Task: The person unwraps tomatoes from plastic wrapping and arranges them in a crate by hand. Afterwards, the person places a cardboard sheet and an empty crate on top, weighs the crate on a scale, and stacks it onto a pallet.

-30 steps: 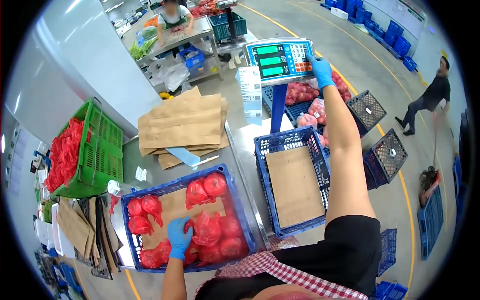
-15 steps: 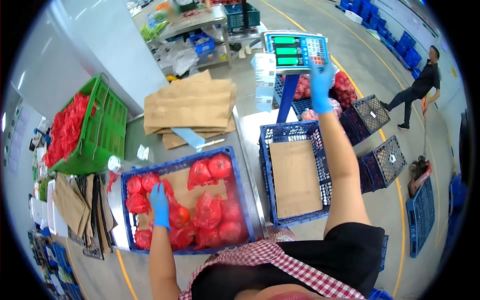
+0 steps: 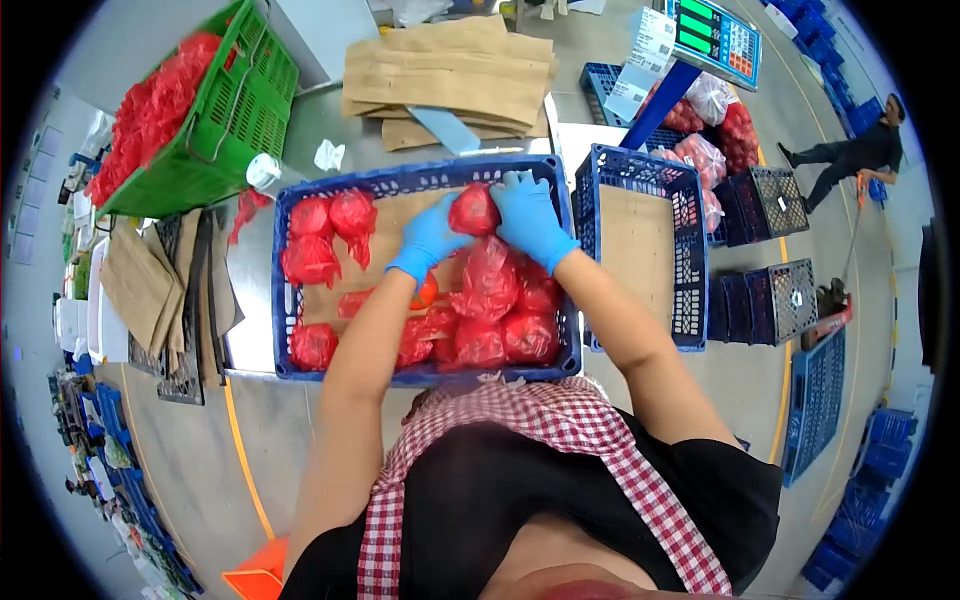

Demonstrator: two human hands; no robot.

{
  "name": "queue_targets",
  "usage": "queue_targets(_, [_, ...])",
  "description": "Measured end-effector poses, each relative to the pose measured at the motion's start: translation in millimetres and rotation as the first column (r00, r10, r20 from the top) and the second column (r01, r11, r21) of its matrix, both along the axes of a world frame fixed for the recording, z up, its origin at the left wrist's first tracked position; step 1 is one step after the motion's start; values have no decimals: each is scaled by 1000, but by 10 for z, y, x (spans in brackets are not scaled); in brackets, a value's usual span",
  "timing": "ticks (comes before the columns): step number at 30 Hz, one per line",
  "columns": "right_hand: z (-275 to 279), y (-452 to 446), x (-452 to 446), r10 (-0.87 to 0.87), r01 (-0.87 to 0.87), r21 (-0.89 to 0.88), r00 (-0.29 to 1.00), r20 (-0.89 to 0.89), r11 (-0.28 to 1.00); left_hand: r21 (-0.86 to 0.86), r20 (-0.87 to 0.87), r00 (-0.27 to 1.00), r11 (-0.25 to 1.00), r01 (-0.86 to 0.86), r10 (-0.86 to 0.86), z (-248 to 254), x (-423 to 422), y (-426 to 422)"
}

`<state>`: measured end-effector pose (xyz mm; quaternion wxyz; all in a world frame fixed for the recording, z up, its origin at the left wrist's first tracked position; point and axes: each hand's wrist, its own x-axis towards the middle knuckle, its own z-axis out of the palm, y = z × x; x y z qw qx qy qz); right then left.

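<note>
My left hand [image 3: 430, 237] and my right hand [image 3: 528, 214], both in blue gloves, close from either side on a red plastic bag of tomatoes [image 3: 474, 210]. It is at the far right part of a blue crate [image 3: 425, 172] lined with brown cardboard. More bagged tomatoes [image 3: 490, 282] lie just below my hands, and others [image 3: 311, 260] are along the crate's left side. Beside my left wrist an uncovered tomato [image 3: 425, 291] shows, partly hidden by my forearm.
A second blue crate [image 3: 648, 162] with cardboard inside stands to the right, below a scale display [image 3: 712, 38]. Brown cardboard sheets [image 3: 450, 75] lie behind. A green crate [image 3: 240, 110] of red bags is at left. Another person [image 3: 865, 150] stands far right.
My right hand has come down from the scale's keypad into the crate. My left hand has moved from the left-hand bags to the bag at the far right. The view has shifted.
</note>
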<state>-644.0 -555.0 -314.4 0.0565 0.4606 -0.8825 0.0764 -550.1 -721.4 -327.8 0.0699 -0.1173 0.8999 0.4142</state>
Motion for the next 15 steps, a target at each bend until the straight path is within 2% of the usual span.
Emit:
queue_targets(1, [-126,36,6,62,-60,-80,998,21,995,-35,-25,1000,999,-9,8,-63,85,-82])
queue_targets(3, [-160,112,67,4,-24,-191,995,-103,981,-110,-83,997,994,-5,-4,-170,227,-184])
queue_targets(4, [-148,121,45,-25,16,-144,998,-59,989,-157,-227,972,987,24,-59,-217,217,-160])
queue_targets(5, [-166,68,0,-26,20,58,994,105,998,-177,-293,951,983,47,-98,-256,168,-120])
queue_targets(6, [-313,65,-100,92,-113,126,982,165,986,-194,-367,917,977,91,-158,-308,55,-59])
queue_targets(7, [-275,90,-42,166,-174,112,983,76,978,-207,-446,866,967,145,-226,-345,-79,37])
queue_targets(8, [-301,112,-15,201,-202,4,979,35,979,-87,-382,905,982,169,-190,-355,-141,95])
queue_targets(9, [-434,99,-48,115,-124,66,985,126,990,18,-303,938,983,183,-169,-364,-169,69])
queue_targets(10, [-383,112,-16,89,-52,-177,974,208,983,39,-323,946,997,60,-44,-510,-204,5])
queue_targets(11, [-206,112,75,-17,220,-487,922,386,845,102,-404,912,995,-22,61,-528,-226,-56])
queue_targets(12, [-11,135,77,-70,382,-619,882,466,686,251,-353,906,956,-150,235,-546,-225,-200])
queue_targets(13, [154,131,94,-83,519,-706,829,553,482,383,-266,878,879,-283,399,-550,-204,-307])
queue_targets(15, [401,222,259,-98,475,-695,856,508,539,711,-169,762,613,-345,625,-1,2,-228])
